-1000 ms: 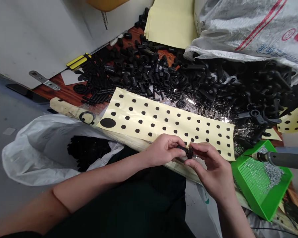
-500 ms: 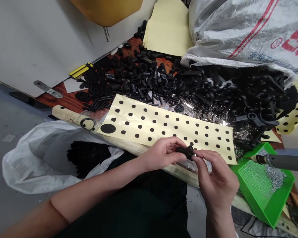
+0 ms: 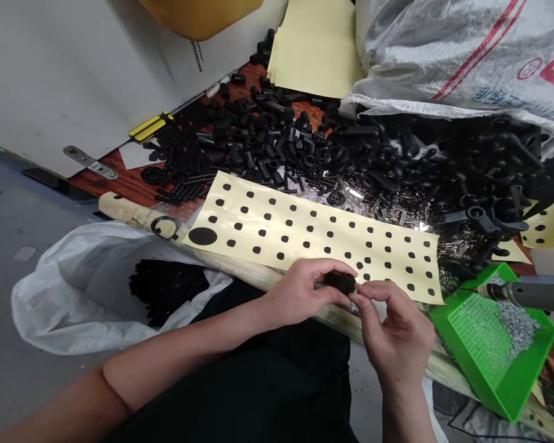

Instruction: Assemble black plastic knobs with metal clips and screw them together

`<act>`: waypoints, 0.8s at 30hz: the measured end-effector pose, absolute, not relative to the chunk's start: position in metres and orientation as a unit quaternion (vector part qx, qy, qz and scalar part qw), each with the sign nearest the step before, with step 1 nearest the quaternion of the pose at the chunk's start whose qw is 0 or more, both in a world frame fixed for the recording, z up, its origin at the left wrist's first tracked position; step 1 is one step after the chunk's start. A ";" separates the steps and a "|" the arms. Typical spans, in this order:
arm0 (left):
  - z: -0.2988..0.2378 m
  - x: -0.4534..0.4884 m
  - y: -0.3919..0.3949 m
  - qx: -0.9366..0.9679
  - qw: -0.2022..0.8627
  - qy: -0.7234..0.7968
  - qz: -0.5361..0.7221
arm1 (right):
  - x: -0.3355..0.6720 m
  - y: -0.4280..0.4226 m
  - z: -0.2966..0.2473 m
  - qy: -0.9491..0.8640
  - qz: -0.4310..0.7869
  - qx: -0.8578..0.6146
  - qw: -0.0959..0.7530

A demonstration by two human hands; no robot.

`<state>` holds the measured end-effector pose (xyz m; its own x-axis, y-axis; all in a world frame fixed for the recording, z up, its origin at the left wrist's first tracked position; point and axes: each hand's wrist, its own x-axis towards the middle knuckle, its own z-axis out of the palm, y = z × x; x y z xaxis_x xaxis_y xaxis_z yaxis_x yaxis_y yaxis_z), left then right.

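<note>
In my left hand (image 3: pixel 300 290) is a short black plastic cylinder (image 3: pixel 340 281), gripped between thumb and fingers with its end facing right. My right hand (image 3: pixel 394 323) pinches at that end, thumb against forefinger; a small shiny bit shows there, too small to name. Both hands are over the front edge of the work surface, just below a yellow sheet with black dots (image 3: pixel 289 223). Behind the sheet lie heaped black plastic parts (image 3: pixel 258 147) and loose small metal pieces (image 3: pixel 404 209).
A green basket of small screws (image 3: pixel 489 369) stands at right, with a grey power screwdriver (image 3: pixel 540 295) over it. A white bag (image 3: pixel 60 295) with black parts hangs at left. Behind are a large white sack (image 3: pixel 425 61), yellow sheets (image 3: pixel 318 49) and a yellow-black tool (image 3: pixel 150 127).
My right hand has moved slightly left, closer to the cylinder's end. The cylinder has turned, so its end now faces more toward me. The whole view has shifted a little.
</note>
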<state>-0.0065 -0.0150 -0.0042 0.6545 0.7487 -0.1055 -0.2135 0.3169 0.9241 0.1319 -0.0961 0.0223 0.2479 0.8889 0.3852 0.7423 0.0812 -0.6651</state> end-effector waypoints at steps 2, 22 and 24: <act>-0.005 -0.006 -0.016 0.499 0.756 0.278 0.319 | 0.133 -0.096 0.021 -0.602 0.092 -0.675 0.416; -0.021 -0.005 -0.031 0.681 0.547 0.248 0.418 | 0.136 -0.087 0.028 -0.697 0.036 -0.631 0.339; -0.022 -0.005 -0.032 0.688 0.531 0.253 0.426 | 0.137 -0.087 0.027 -0.697 0.038 -0.628 0.344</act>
<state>-0.0046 -0.0316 -0.0215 0.5085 0.8002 0.3181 -0.1050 -0.3091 0.9452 0.1367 -0.0874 0.0265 0.0256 0.9016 0.4319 0.8490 0.2085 -0.4855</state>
